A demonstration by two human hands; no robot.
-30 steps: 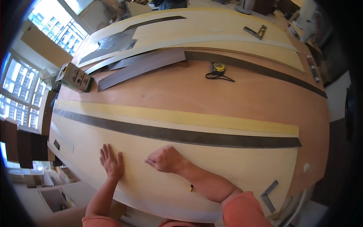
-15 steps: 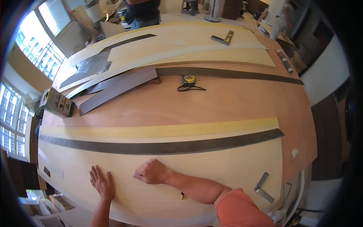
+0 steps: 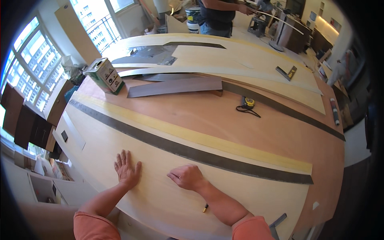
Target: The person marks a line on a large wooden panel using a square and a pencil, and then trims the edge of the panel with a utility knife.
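Observation:
My left hand [image 3: 127, 172] lies flat on the pale board [image 3: 152, 192] with fingers spread. To its right, my right hand [image 3: 186, 176] is closed, fingertips pinched low over the same board; what they hold, if anything, I cannot make out. A small yellow-and-black pencil or knife [image 3: 205, 208] lies below that hand. Beyond both hands, a long dark strip [image 3: 192, 157] runs across the board beside a yellow strip [image 3: 192, 142]. A metal square [image 3: 280, 222] rests at the board's near right.
Behind are a tape measure [image 3: 248, 103], a rectangular can [image 3: 105, 76], veneer strips [image 3: 174, 87], another pale board [image 3: 240, 54], a second square [image 3: 286, 73] and a roll [image 3: 334, 111]. A co-worker's arm [image 3: 224, 8] and torso show past the worktable [image 3: 280, 132].
The camera view has turned, shifting the whole scene and bringing more of the co-worker into sight. My hands stay in much the same place on the board.

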